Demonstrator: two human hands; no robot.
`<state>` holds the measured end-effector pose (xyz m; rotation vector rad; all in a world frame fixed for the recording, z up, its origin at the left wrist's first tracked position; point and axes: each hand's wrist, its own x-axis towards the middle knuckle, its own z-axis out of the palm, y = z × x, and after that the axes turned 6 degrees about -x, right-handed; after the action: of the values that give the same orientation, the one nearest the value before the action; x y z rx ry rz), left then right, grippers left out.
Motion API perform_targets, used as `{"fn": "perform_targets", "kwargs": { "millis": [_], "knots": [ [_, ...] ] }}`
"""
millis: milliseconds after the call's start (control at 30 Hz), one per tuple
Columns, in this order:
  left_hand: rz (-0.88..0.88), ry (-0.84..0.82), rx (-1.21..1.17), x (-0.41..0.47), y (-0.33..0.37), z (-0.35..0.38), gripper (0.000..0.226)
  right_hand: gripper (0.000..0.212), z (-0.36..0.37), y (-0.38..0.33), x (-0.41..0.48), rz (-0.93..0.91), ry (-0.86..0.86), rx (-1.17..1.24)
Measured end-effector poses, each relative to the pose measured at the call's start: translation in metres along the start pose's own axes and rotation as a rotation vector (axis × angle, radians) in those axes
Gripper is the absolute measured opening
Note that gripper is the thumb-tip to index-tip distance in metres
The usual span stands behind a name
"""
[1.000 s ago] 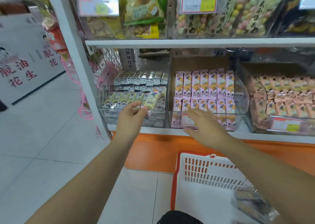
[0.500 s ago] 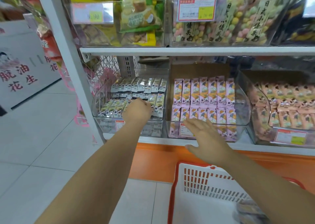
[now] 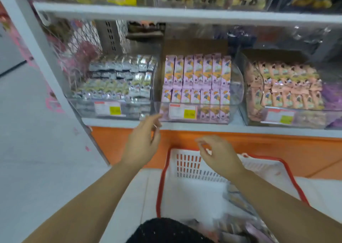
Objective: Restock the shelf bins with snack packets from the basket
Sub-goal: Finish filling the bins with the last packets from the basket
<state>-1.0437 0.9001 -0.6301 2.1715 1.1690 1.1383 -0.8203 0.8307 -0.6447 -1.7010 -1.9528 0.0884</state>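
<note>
1. Silver packets fill the left bin at 10 o'clock. It looks tidy and well stocked, so the last batch seems to be in.
2. Left hand is out of that bin, where it was pressing packets half a second ago. It now hangs just below the shelf edge, near centre. Its fingers are loose and nearly straight, and it holds nothing.
3. Right hand has dropped from the front of the pink bin at 12 o'clock. It sits over the far rim of the basket, with its fingers slack and lightly curled. It is empty too.
4. The basket lies at 6 o'clock, and the view has tipped down towards it. A few spare packets show at 5 o'clock, blurred and partly hidden under the right forearm.
5. I judge that one placing round is done and the next pick is starting. The right hand is the nearer one to the remaining stock.
</note>
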Motion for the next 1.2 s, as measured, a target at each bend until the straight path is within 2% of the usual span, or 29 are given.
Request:
{"fn": "perform_targets", "kwargs": {
  "millis": [100, 200, 300, 433, 567, 833, 900, 967, 1067, 1133, 1200],
  "knots": [
    [-0.180, -0.230, 0.010, -0.035, -0.024, 0.046, 0.042, 0.023, 0.020, 0.042, -0.035, 0.259, -0.314, -0.018],
    [-0.269, -0.476, 0.133, -0.054, -0.043, 0.078, 0.050, 0.022, 0.032, 0.086, -0.071, 0.419, -0.570, -0.067],
    [-0.308, -0.622, 0.219, -0.064, -0.055, 0.099, 0.065, 0.037, 0.038, 0.120, -0.099, 0.551, -0.844, -0.216],
    [-0.298, -0.623, 0.202, -0.067, -0.065, 0.115, 0.072, 0.044, 0.063, 0.162, -0.124, 0.661, -0.972, -0.222],
    [-0.304, -0.528, 0.190, -0.072, -0.066, 0.122, 0.068, 0.050, 0.097, 0.185, -0.133, 0.576, -1.144, -0.317],
    [-0.334, -0.461, 0.169, -0.076, -0.067, 0.129, 0.067, 0.061, 0.156, 0.213, -0.149, 0.513, -1.266, -0.461],
    [-0.335, -0.465, 0.171, -0.076, -0.069, 0.129, 0.067, 0.056, 0.161, 0.209, -0.149, 0.478, -1.260, -0.467],
    [-0.330, -0.469, 0.181, -0.077, -0.071, 0.129, 0.068, 0.044, 0.161, 0.194, -0.142, 0.463, -1.177, -0.376],
    [-0.334, -0.487, 0.204, -0.078, -0.072, 0.129, 0.065, 0.029, 0.145, 0.151, -0.114, 0.460, -0.812, -0.077],
    [-0.342, -0.524, 0.225, -0.077, -0.071, 0.127, 0.062, 0.018, 0.126, 0.116, -0.089, 0.532, -0.523, 0.178],
    [-0.344, -0.579, 0.230, -0.073, -0.068, 0.122, 0.059, 0.011, 0.107, 0.087, -0.064, 0.592, -0.329, 0.365]
  ]
}}
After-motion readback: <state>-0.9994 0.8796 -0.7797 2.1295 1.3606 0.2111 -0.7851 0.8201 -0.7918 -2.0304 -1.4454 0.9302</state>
